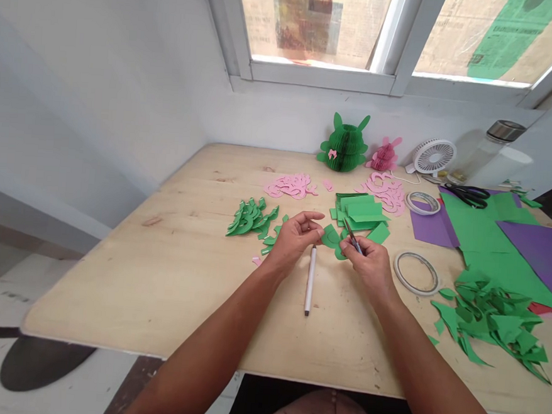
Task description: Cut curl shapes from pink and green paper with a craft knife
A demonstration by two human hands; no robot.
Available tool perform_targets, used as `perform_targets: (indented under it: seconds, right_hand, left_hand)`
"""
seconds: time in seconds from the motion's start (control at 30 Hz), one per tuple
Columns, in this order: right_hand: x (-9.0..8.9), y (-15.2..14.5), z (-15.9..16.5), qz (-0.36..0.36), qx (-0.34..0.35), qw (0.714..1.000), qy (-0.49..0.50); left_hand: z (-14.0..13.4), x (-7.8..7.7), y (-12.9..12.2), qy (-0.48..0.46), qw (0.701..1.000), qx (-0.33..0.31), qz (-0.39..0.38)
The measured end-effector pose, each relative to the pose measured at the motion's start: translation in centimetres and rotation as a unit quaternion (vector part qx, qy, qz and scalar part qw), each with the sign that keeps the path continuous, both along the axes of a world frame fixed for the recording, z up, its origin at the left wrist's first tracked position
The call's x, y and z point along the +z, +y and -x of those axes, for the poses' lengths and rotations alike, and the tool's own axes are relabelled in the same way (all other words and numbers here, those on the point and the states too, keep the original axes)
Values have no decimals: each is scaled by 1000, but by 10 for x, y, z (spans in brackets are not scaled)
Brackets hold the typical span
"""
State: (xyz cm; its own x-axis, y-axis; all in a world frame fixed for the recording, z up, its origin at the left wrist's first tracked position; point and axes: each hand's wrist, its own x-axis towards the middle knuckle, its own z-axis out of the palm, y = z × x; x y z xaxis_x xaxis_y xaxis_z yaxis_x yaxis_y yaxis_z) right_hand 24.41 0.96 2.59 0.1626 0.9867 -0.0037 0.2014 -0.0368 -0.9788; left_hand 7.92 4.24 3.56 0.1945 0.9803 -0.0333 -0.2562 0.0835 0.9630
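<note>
Green paper cutout [331,238]: small, flat, curved outline, matte card. Held just above the wooden table [158,274], near its middle, between both hands. Left hand [295,237] pinches its left edge, thumb and fingers closed on the paper. Right hand [369,261] is closed around small scissors [352,236], dark handles hidden in the grip, blades pointing up-left into the cutout's right edge. Scissor long axis runs diagonally from the right hand toward the left; cannot tell whether the blades are parted. Cutout lies between the hands, touching the left fingers, met by the blade tips.

Directly below the hands: white pen [309,280], lying on the table, long axis toward the person. Behind: stack of green paper rectangles [361,212]. Left: pile of finished green cutouts [250,218]. Right: tape roll [417,272], jagged green offcuts [495,317].
</note>
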Motion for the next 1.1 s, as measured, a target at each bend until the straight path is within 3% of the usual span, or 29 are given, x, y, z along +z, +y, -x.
perform_targets:
  seconds: [0.17, 0.43, 0.7, 0.97, 1.1]
  right_hand:
    - [-4, 1, 4, 20, -44, 997, 63]
    - [-1, 0, 5, 25, -16, 999, 35]
    - [3, 1, 2, -10, -23, 999, 46]
    - [-1, 0, 6, -2, -58, 997, 41]
    - [-1, -1, 6, -1, -75, 996, 54]
  left_hand:
    - [-6, -3, -4, 24, 997, -42, 59]
    - [-3, -4, -3, 30, 997, -36, 56]
    - [-4, 0, -7, 64, 993, -83, 51]
    - [-6, 3, -9, 65, 995, -58, 40]
    - [-8, 3, -12, 65, 993, -83, 50]
